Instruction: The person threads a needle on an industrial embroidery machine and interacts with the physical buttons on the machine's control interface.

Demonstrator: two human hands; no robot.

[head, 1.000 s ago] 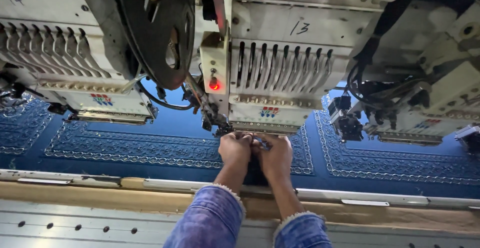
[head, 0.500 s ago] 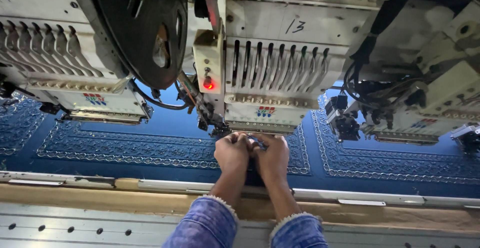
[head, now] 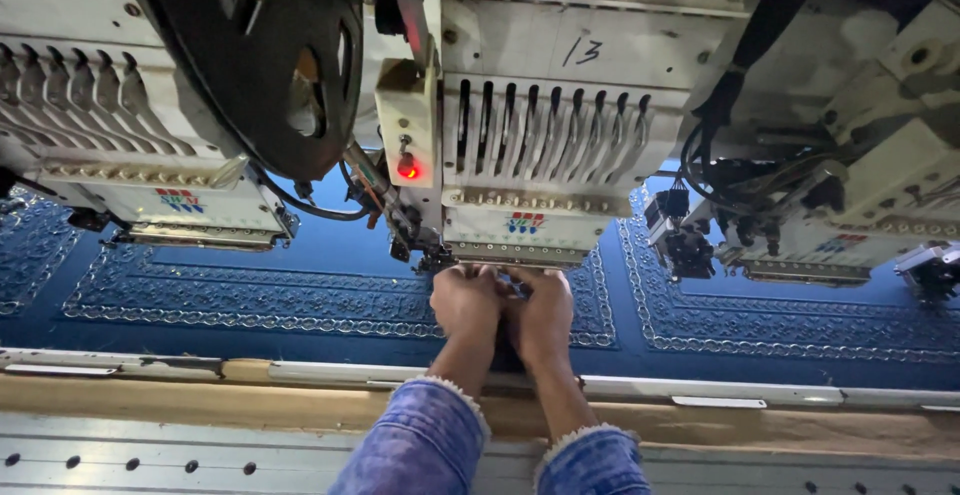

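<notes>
Both my hands reach up together under the middle embroidery head (head: 530, 155), a white block with a row of dark needle slots and a red lamp (head: 407, 168) on its left. My left hand (head: 464, 300) and my right hand (head: 543, 313) touch side by side, fingers curled at the needle area just below the head's lower edge. What the fingertips pinch is hidden; a small dark object shows between them. Blue denim sleeves (head: 430, 440) cover both forearms. Under the hands lies dark blue fabric (head: 330, 255) with pale embroidered borders.
A large black reel (head: 265, 55) hangs at upper left beside another embroidery head (head: 130, 145). A third head with black cables (head: 800, 195) stands at right. A metal frame rail (head: 300, 370) and a perforated grey table edge (head: 150, 460) run along the near side.
The view has shifted slightly, and both hands have risen a little closer under the head's lower edge. They stay pressed together at the needle area.
</notes>
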